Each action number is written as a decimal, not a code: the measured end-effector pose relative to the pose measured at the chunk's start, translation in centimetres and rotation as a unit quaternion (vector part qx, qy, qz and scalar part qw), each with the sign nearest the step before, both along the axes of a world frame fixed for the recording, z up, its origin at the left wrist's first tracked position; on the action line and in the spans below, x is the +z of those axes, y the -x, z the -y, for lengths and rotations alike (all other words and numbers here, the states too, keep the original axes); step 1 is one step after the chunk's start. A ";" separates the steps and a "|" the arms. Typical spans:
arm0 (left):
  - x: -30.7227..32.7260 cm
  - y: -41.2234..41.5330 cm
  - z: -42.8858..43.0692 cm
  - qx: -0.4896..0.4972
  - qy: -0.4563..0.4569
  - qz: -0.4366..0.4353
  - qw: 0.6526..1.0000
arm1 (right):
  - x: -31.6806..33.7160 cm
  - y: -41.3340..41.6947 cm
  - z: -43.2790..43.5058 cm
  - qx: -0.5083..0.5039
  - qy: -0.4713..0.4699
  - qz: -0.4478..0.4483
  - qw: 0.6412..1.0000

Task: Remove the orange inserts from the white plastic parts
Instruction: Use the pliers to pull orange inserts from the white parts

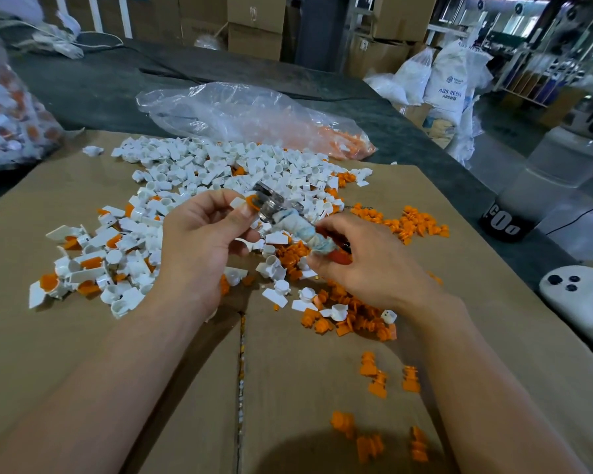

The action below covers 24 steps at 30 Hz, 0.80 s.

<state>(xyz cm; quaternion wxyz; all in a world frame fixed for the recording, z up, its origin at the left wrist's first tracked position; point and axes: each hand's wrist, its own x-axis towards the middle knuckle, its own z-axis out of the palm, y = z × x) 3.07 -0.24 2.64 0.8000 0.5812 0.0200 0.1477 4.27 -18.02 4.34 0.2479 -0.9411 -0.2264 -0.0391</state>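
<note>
The left hand [199, 230] pinches a white plastic part [237, 202] with its orange insert [252, 201] against the pliers [281, 213] gripped by the right hand [367, 258].

- white sack [451, 87], back right: reads "ABS RESIN", a smaller line beneath it is partly legible, a blue logo above is too small to read
- dark container [504, 222] at the right edge of the surface: large white characters, upside down, look like "CO" and "00"
- cardboard box print: illegible
</note>
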 end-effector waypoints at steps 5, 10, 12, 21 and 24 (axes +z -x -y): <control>-0.1 0.0 0.0 -0.003 -0.009 0.004 1.000 | -0.1 -0.1 0.1 0.001 0.005 -0.006 1.000; 0.0 0.0 0.1 0.000 -0.012 0.011 1.000 | -0.3 -0.3 0.1 0.012 0.004 -0.008 1.000; 0.0 0.1 0.1 0.000 -0.012 0.016 1.000 | -0.3 -0.2 0.2 0.017 0.003 -0.008 1.000; -0.1 0.2 0.2 0.004 -0.017 0.026 1.000 | -0.2 -0.1 0.1 0.020 0.018 -0.027 0.999; -0.1 0.1 0.2 0.003 -0.015 0.025 1.000 | -0.1 0.0 0.3 0.025 0.019 -0.029 0.999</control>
